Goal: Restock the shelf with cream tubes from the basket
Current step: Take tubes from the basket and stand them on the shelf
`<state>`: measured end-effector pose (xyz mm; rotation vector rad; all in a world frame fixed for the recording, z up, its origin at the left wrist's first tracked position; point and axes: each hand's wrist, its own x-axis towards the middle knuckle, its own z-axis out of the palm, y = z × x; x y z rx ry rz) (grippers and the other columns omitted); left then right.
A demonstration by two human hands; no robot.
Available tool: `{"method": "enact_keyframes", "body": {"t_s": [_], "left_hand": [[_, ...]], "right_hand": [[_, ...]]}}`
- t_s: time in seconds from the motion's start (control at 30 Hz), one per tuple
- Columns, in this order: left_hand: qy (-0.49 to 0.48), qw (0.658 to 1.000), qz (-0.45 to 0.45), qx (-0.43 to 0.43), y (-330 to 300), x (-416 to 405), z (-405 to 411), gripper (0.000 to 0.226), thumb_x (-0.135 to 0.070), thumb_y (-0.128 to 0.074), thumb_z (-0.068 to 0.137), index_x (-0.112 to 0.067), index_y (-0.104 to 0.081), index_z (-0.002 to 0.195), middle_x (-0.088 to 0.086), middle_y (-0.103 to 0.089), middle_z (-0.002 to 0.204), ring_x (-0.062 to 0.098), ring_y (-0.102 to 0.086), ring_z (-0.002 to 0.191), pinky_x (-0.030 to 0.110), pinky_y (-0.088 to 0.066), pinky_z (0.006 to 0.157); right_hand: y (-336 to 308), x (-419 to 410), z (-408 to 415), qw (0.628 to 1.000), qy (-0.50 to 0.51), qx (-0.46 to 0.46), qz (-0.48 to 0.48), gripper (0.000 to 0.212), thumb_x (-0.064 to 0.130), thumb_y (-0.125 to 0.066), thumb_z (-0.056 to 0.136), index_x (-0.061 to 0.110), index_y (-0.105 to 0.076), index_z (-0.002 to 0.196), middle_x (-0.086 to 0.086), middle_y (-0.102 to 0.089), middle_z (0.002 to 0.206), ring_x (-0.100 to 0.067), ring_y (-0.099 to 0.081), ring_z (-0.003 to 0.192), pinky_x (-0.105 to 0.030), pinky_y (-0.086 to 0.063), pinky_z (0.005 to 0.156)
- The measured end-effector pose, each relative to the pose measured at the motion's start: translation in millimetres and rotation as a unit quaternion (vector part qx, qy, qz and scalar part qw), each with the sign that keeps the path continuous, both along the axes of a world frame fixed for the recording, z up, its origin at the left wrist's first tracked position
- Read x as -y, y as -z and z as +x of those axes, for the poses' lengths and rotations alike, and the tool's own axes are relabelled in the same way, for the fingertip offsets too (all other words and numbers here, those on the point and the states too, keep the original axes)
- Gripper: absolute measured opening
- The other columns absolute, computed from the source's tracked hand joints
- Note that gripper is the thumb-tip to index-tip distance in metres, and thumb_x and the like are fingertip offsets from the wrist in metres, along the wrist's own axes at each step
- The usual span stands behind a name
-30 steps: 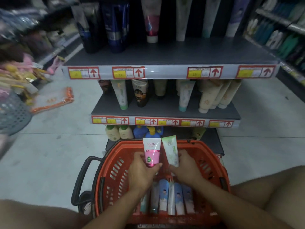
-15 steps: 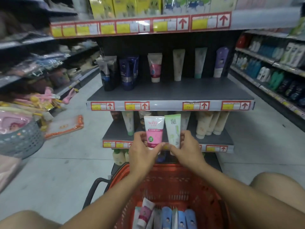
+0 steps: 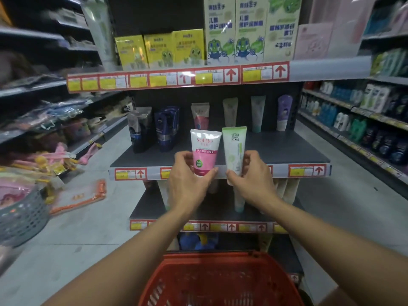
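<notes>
While both arms reach forward over the red basket (image 3: 220, 281), each hand holds one tube upright in front of the middle shelf (image 3: 287, 151).

Left hand (image 3: 187, 186): thumb and fingers pinch the lower half of the pink tube (image 3: 204, 151), white above, pink below, cap end down in the palm.

Right hand (image 3: 251, 182): thumb and fingers pinch the green tube (image 3: 234, 149), pale with a green top band, its lower end hidden behind the thumb.

The two tubes stand side by side, just apart, crimped ends up, level with the shelf's front edge and price rail (image 3: 306, 171); whether they touch the shelf cannot be told.

Middle shelf, back row, left to right: dark tubes (image 3: 141, 129), blue tubes (image 3: 166, 127), a pink tube at the back (image 3: 199, 115), two pale tubes, a purple tube (image 3: 284, 112).

Upper shelf: yellow boxes (image 3: 159, 50), tall green-and-white boxes (image 3: 234, 29).

Lower shelf: pale tubes, partly hidden by the hands.

Basket: bottom of view, contents out of frame.
</notes>
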<state>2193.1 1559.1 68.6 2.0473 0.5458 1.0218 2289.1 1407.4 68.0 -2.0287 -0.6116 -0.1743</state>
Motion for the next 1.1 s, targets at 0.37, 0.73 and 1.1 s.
{"method": "enact_keyframes", "body": {"t_s": [0.37,0.73,1.1], "left_hand": [[-0.046,0.999,0.001,-0.016,-23.7,-27.5,67.2,0.074,-0.046,-0.092,0.076,-0.026,-0.045,0.129,-0.006,-0.062,0.119,0.014,-0.065,0.107,0.027,-0.055,0.083],[-0.070,0.997,-0.009,-0.033,-5.7,-44.0,99.5,0.075,-0.047,-0.093,0.074,-0.023,-0.046,0.127,-0.001,-0.066,0.119,0.020,-0.068,0.108,0.037,-0.060,0.087],[-0.083,0.981,0.033,-0.175,-14.5,-57.3,113.6,0.067,-0.055,-0.088,0.075,-0.023,-0.052,0.121,0.004,-0.071,0.112,0.032,-0.070,0.104,0.046,-0.060,0.086]], "right_hand": [[-20.0,-26.5,65.3,0.999,0.043,0.025,0.002,0.056,0.037,-0.081,0.087,0.025,-0.046,0.130,0.000,-0.064,0.133,-0.021,-0.064,0.121,-0.047,-0.060,0.094],[-4.4,-49.0,93.9,0.997,0.062,0.034,-0.007,0.057,0.038,-0.081,0.086,0.024,-0.047,0.130,0.000,-0.063,0.129,-0.021,-0.064,0.118,-0.045,-0.060,0.092],[-11.0,-54.9,113.3,0.984,0.081,0.043,-0.153,0.046,0.044,-0.081,0.084,0.019,-0.059,0.115,-0.005,-0.069,0.118,-0.028,-0.068,0.106,-0.031,-0.045,0.069]]}}
